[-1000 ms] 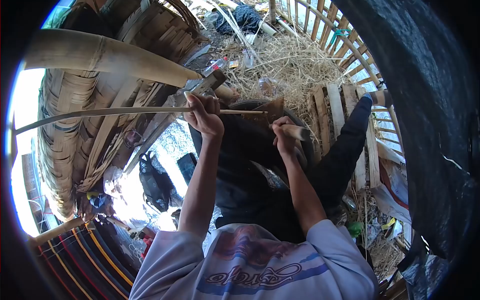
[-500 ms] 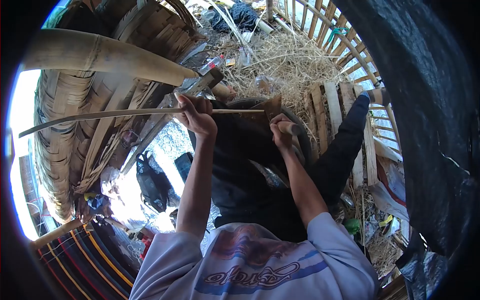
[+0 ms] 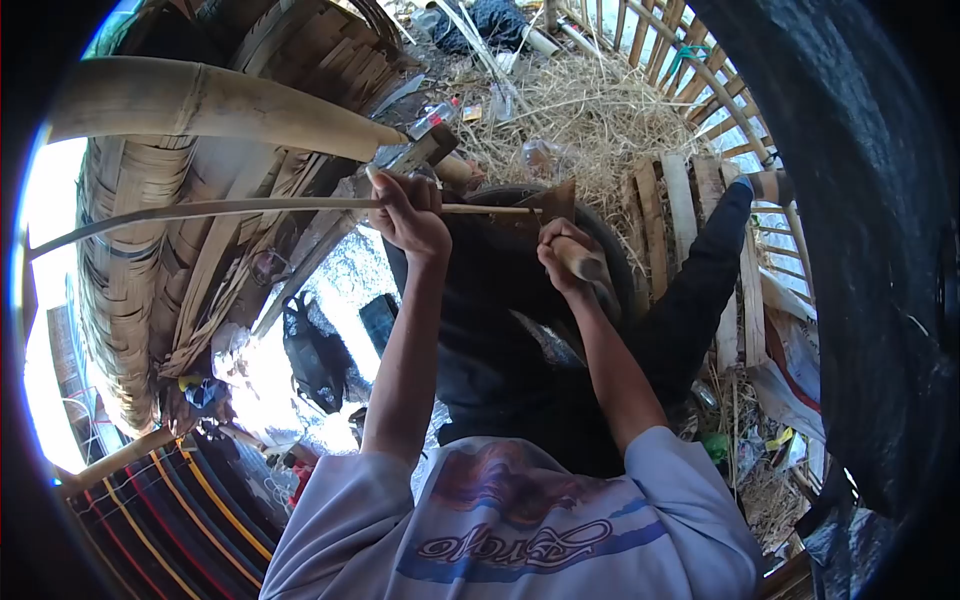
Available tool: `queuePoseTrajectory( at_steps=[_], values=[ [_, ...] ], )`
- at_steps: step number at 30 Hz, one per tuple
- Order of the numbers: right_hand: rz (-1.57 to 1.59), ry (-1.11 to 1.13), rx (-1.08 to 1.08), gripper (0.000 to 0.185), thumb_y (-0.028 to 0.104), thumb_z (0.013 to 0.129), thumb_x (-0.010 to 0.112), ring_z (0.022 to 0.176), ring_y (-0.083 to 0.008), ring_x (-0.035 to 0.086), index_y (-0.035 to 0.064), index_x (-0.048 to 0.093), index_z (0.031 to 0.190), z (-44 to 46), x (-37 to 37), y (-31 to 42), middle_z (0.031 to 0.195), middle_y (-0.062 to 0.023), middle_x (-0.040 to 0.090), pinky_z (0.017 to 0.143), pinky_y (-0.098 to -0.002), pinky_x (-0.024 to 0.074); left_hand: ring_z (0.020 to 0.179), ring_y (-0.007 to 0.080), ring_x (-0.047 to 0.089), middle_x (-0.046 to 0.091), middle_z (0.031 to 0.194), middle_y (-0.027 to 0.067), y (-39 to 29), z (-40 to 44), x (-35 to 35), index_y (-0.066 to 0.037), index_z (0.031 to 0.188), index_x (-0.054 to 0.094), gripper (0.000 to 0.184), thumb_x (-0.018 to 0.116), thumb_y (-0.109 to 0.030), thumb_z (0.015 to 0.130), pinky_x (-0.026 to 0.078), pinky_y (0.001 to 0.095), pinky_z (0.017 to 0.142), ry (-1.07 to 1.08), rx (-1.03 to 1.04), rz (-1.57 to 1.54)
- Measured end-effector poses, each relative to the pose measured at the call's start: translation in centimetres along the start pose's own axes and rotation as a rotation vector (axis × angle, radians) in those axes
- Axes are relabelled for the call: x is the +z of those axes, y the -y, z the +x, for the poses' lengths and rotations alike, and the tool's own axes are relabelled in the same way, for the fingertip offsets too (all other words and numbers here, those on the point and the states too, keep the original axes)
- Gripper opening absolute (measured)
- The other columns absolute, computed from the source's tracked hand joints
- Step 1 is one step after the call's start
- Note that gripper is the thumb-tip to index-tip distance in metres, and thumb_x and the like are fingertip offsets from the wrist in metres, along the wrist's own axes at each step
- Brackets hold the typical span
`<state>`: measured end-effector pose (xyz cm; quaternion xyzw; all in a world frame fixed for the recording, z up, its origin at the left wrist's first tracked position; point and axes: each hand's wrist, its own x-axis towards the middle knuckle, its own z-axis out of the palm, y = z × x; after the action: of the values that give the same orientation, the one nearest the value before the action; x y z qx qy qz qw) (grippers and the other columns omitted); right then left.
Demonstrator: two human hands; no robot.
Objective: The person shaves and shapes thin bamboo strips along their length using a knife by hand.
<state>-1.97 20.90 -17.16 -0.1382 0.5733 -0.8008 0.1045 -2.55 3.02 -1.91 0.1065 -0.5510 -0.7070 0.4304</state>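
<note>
My left hand (image 3: 412, 218) is closed round a long, thin bamboo strip (image 3: 250, 206), with the thumb raised. The strip runs far out to the left and bends down at that end. Its short right end reaches the blade. My right hand (image 3: 558, 248) grips a broad-bladed knife by its thick wooden handle (image 3: 578, 262). The brownish blade (image 3: 556, 200) stands up beyond my fingers, at the strip's tip; whether the two touch, I cannot tell. Both hands are above my dark-clad lap, beside a black round rim (image 3: 625, 270).
A thick bamboo pole (image 3: 220, 100) crosses the upper left, before woven bamboo panels (image 3: 130, 280). Dry straw (image 3: 600, 120) and a plastic bottle (image 3: 435, 118) lie ahead. Wooden slats (image 3: 680, 205) are by my outstretched leg. Black sheeting (image 3: 860, 250) hangs at right.
The view has shifted slightly. My left hand and the strip are a little higher. The knife handle has turned, its butt now pointing more towards me. Both hands keep their holds.
</note>
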Motion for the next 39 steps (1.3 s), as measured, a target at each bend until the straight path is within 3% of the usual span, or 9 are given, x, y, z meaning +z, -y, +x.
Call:
queuePoseTrajectory(
  at_steps=[3, 5, 10, 13, 18, 23, 26, 33, 39],
  values=[
    [-0.190, 0.037, -0.134, 0.011, 0.007, 0.077, 0.062, 0.054, -0.0020, 0.043, 0.0060, 0.051, 0.077, 1.2, -0.1, -2.4, 0.066, 0.0015, 0.049, 0.044, -0.0167, 0.0328, 0.038, 0.0030, 0.015, 0.019, 0.048, -0.0075, -0.2, -0.5, 0.3, -0.014, 0.065, 0.032, 0.045, 0.043, -0.042, 0.099, 0.012, 0.0238, 0.036, 0.038, 0.010, -0.006],
    [0.249, 0.028, 0.148, 0.014, 0.010, 0.077, 0.064, 0.054, -0.0038, 0.043, 0.0061, 0.051, 0.076, 1.0, 0.9, 3.5, 0.068, 0.0010, 0.048, 0.045, -0.0193, 0.0334, 0.038, 0.0032, 0.015, 0.018, 0.047, -0.0077, -0.2, -0.5, 0.3, -0.014, 0.065, 0.031, 0.045, 0.043, -0.042, 0.099, 0.012, 0.0239, 0.035, -0.002, 0.003, 0.005],
    [0.226, 0.120, -0.135, 0.012, 0.011, 0.078, 0.062, 0.053, -0.0045, 0.042, 0.0069, 0.051, 0.077, 0.9, 0.9, 0.2, 0.072, 0.0004, 0.051, 0.045, -0.0195, 0.0321, 0.038, 0.0037, 0.013, 0.019, 0.047, -0.0069, 0.0, 0.3, 0.2, -0.015, 0.065, 0.030, 0.044, 0.041, -0.040, 0.100, 0.011, 0.0239, 0.036, -0.037, -0.011, 0.004],
    [0.171, -0.057, 0.302, 0.013, 0.009, 0.077, 0.062, 0.057, -0.0051, 0.044, 0.0066, 0.050, 0.075, 0.5, -0.3, 1.0, 0.071, -0.0005, 0.051, 0.050, -0.0216, 0.0373, 0.038, 0.0035, 0.013, 0.020, 0.047, -0.0064, 0.1, 0.3, 0.1, -0.016, 0.066, 0.031, 0.043, 0.041, -0.038, 0.100, 0.011, 0.0242, 0.036, 0.009, 0.004, -0.013],
    [0.251, 0.100, -0.245, 0.009, 0.006, 0.074, 0.055, 0.053, -0.0041, 0.042, 0.0050, 0.047, 0.071, 1.3, 3.3, 4.6, 0.075, -0.0069, 0.050, 0.039, -0.0162, 0.0369, 0.038, 0.0035, 0.013, 0.020, 0.047, -0.0069, 0.3, 0.4, -0.4, -0.016, 0.065, 0.031, 0.042, 0.043, -0.037, 0.100, 0.011, 0.0246, 0.036, -0.052, 0.008, 0.029],
    [0.205, 0.075, 0.130, 0.017, 0.012, 0.076, 0.063, 0.053, -0.0041, 0.044, 0.0051, 0.048, 0.073, 2.2, 1.9, 3.0, 0.069, -0.0008, 0.049, 0.047, -0.0186, 0.0355, 0.038, 0.0035, 0.013, 0.020, 0.047, -0.0073, -0.3, 0.5, -1.5, -0.017, 0.062, 0.029, 0.045, 0.045, -0.038, 0.099, 0.011, 0.0244, 0.036, -0.055, -0.006, 0.015],
    [0.245, 0.228, -0.244, 0.025, 0.021, 0.078, 0.065, 0.059, -0.0068, 0.044, 0.0054, 0.048, 0.072, 2.2, 4.4, 7.3, 0.068, -0.0013, 0.049, 0.053, -0.0227, 0.0342, 0.038, 0.0034, 0.012, 0.019, 0.046, -0.0076, -0.3, -0.1, -1.5, -0.017, 0.062, 0.028, 0.046, 0.045, -0.040, 0.099, 0.011, 0.0243, 0.036, -0.084, -0.020, 0.020],
    [0.092, 0.116, 0.076, 0.023, 0.021, 0.077, 0.065, 0.059, -0.0102, 0.044, 0.0060, 0.049, 0.072, 1.1, 1.6, 3.0, 0.068, -0.0037, 0.049, 0.056, -0.0246, 0.0364, 0.038, 0.0036, 0.012, 0.019, 0.046, -0.0072, -0.1, -0.1, -2.7, -0.017, 0.065, 0.030, 0.044, 0.045, -0.040, 0.098, 0.011, 0.0242, 0.036, -0.075, 0.014, 0.012],
    [0.137, 0.182, -0.339, 0.024, 0.019, 0.076, 0.066, 0.061, -0.0113, 0.044, 0.0058, 0.047, 0.070, 0.4, 4.6, 4.9, 0.067, -0.0028, 0.047, 0.059, -0.0249, 0.0375, 0.039, 0.0038, 0.013, 0.019, 0.046, -0.0067, -0.2, 0.2, -3.1, -0.016, 0.065, 0.030, 0.044, 0.045, -0.041, 0.098, 0.012, 0.0242, 0.037, -0.169, -0.019, 0.020]
  ],
)
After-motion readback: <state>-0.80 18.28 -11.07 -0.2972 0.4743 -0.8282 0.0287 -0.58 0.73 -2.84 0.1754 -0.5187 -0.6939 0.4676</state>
